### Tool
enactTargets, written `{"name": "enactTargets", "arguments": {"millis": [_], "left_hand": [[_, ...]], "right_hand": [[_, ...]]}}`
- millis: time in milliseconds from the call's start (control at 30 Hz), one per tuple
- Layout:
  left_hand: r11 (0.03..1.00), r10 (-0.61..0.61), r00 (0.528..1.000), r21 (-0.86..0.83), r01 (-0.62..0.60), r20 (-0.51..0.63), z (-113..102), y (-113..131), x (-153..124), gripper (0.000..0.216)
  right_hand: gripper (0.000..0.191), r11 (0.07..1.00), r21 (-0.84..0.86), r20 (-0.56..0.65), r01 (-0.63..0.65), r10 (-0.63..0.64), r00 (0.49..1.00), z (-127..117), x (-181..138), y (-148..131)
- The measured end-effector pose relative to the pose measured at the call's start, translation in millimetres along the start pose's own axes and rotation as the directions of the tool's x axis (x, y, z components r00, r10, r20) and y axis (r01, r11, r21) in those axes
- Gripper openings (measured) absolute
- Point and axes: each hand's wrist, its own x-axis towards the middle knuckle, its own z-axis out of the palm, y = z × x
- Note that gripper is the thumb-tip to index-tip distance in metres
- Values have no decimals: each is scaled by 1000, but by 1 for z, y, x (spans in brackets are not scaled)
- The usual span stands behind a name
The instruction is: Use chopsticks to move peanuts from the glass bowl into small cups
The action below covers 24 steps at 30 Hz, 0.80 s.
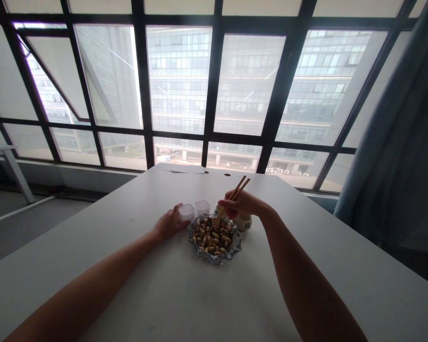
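A cut-glass bowl (201,254) full of peanuts stands on the white table (164,294). My right hand (239,205) is closed on a pair of wooden chopsticks (235,192), whose tips dip into the peanuts at the bowl's far side. My left hand (170,223) wraps around a small translucent plastic cup (186,212) just left of the bowl. A second small cup (202,208) stands beside it, untouched.
A small white round jar (244,223) sits behind my right hand. Two dark holes (227,175) mark the table's far edge. Large black-framed windows (214,95) fill the background, and a grey-blue curtain (399,156) hangs at the right.
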Motion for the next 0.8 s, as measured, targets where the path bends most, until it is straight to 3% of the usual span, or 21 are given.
{"name": "enactTargets", "arguments": {"millis": [333, 800], "left_hand": [[1000, 6, 1000, 10, -7, 16, -4, 4, -1, 69], [1000, 16, 1000, -1, -16, 4, -1, 0, 0, 69]], "right_hand": [[44, 996, -54, 40, 75, -73, 997, 5, 2, -1], [43, 996, -57, 49, 75, -72, 996, 9, 0, -5]]}}
